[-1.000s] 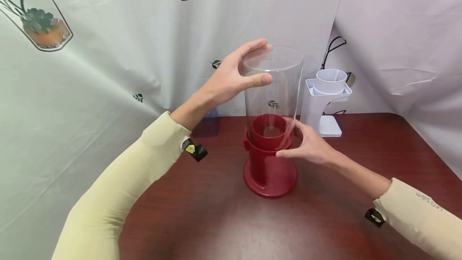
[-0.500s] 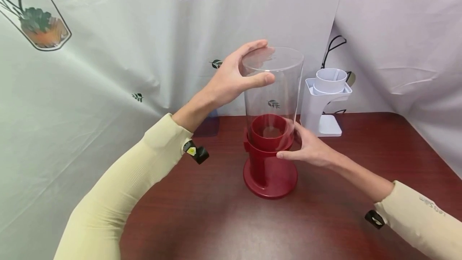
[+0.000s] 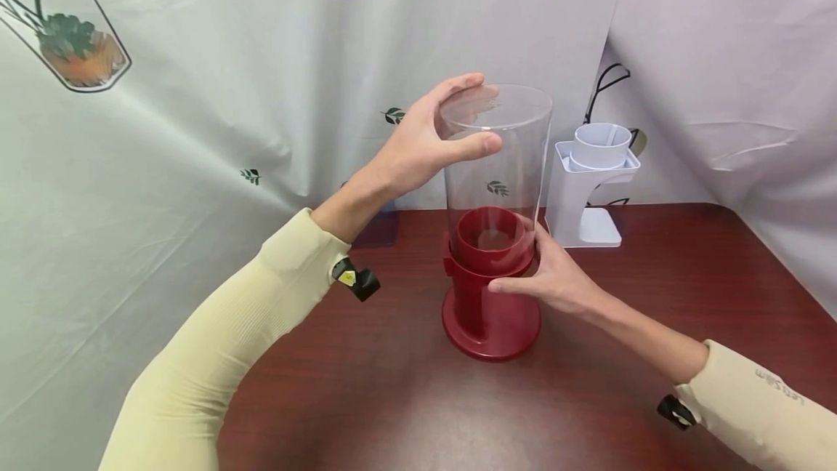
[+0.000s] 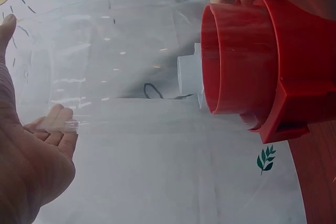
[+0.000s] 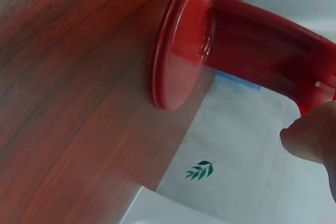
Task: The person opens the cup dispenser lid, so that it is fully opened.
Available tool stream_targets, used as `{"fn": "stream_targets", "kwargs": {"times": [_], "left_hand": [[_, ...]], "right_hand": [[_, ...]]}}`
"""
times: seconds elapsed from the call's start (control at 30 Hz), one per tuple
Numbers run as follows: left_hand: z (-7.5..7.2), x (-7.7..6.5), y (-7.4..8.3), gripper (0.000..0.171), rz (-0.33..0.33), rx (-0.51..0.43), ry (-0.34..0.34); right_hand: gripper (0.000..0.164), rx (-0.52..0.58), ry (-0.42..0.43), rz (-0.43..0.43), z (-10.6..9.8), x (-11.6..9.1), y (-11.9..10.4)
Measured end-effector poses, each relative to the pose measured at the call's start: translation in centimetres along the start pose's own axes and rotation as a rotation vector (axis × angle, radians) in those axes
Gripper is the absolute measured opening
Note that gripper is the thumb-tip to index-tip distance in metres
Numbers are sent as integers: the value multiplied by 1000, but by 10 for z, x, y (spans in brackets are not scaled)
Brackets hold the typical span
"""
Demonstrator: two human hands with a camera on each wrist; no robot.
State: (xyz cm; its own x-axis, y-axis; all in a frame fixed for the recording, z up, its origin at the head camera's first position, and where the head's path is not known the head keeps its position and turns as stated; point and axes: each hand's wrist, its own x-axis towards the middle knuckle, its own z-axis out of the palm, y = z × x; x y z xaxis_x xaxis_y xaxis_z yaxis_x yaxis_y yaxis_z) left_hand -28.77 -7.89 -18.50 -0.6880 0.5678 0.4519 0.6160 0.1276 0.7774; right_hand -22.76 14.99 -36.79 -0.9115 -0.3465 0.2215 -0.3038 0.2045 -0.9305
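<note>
A tall clear cylinder (image 3: 523, 158) stands upright on a red stand (image 3: 467, 304) with a round foot. Its lower end surrounds a red cup-shaped part (image 4: 241, 59) and sits within the stand's upper ring. My left hand (image 3: 415, 140) grips the cylinder near its top rim, thumb in front and fingers behind. Lower down, my right hand (image 3: 565, 278) holds the stand's upper part from the right, its thumb across the front. The right fingers behind the stand are mostly hidden. In the right wrist view, only the right thumb (image 5: 312, 135) shows, beside the red ring.
Behind to the right is a similar white stand (image 3: 567, 202) with a white cup (image 3: 600, 145) in its top. Partly hidden behind my left forearm is a dark blue object (image 3: 382, 230). A patterned cloth (image 3: 261, 93) hangs behind the reddish-brown table (image 3: 366, 398).
My right thumb has shifted slightly left across the front of the red stand. My left thumb has crept a little to the right on the cylinder. Cylinder and stand look unmoved.
</note>
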Motion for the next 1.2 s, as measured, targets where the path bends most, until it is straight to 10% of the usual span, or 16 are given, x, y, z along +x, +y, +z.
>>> {"fn": "stream_targets", "kwargs": {"times": [1.2], "left_hand": [[3, -12, 8, 94, -62, 38, 74]], "right_hand": [[96, 70, -75, -46, 0, 11, 3]]}}
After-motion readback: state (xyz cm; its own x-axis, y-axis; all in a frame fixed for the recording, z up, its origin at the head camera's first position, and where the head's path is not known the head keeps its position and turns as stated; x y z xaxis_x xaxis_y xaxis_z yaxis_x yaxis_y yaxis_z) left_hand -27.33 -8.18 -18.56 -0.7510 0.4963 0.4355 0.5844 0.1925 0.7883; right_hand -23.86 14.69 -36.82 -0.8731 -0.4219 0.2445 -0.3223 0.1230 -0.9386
